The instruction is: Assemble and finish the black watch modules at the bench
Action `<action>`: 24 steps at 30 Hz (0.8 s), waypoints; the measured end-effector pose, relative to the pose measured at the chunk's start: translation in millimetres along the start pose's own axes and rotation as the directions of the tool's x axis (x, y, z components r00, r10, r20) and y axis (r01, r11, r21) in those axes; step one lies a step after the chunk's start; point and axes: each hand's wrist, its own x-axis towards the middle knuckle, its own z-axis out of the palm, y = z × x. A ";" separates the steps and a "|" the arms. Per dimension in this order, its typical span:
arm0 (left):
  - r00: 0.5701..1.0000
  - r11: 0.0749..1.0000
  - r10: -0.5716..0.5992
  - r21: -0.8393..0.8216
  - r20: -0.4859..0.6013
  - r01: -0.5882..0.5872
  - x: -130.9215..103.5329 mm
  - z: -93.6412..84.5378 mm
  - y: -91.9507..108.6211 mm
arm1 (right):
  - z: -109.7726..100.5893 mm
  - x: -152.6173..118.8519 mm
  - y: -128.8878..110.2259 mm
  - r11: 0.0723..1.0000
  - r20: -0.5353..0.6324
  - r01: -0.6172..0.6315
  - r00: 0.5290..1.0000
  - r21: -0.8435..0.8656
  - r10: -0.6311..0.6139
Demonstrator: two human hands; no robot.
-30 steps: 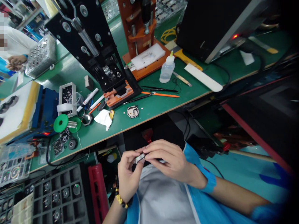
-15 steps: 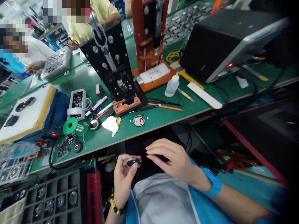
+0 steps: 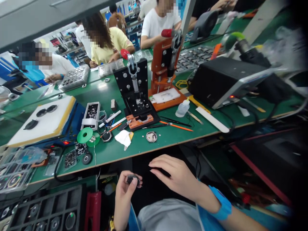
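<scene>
My left hand [image 3: 125, 189] is closed around a small round dark watch case [image 3: 133, 180], its thumb pressed on the top. Just to the right, my right hand [image 3: 174, 173] hovers with its fingers stretched and a gap between fingertips and thumb; I see nothing in it. Both hands are in front of the bench edge, above my lap. On the bench beyond them lies a round open watch part [image 3: 151, 137] with a pale inside. Left of it are a crumpled white wipe [image 3: 123, 138] and a watch with a dark face [image 3: 106, 136].
A black toggle press [image 3: 134, 93] and an orange press [image 3: 163, 70] stand behind. Tweezers [image 3: 178, 125], a squeeze bottle [image 3: 183, 108] and a green solder spool [image 3: 85, 135] lie around. A foam tray [image 3: 48, 210] holds watch parts at lower left. Co-workers [image 3: 108, 41] sit opposite.
The camera view has tilted up, showing more of the far bench and people. My left hand has turned the watch case slightly; my right hand stays raised beside it.
</scene>
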 end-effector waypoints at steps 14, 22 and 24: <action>0.986 0.992 -0.053 -0.125 -0.157 0.033 3.7 -0.6 -3.3 | -10.2 1.8 5.3 0.992 -0.024 0.004 1.000 -0.128 -0.007; 0.994 1.000 -0.022 -0.022 -0.108 0.020 13.8 2.8 -20.7 | -48.0 -29.1 28.3 0.943 -0.254 -0.193 0.959 -0.272 0.123; 0.997 1.000 -0.005 -0.003 -0.079 0.005 13.7 5.4 -22.8 | -53.0 -33.6 30.0 0.933 -0.304 -0.227 0.943 -0.280 0.138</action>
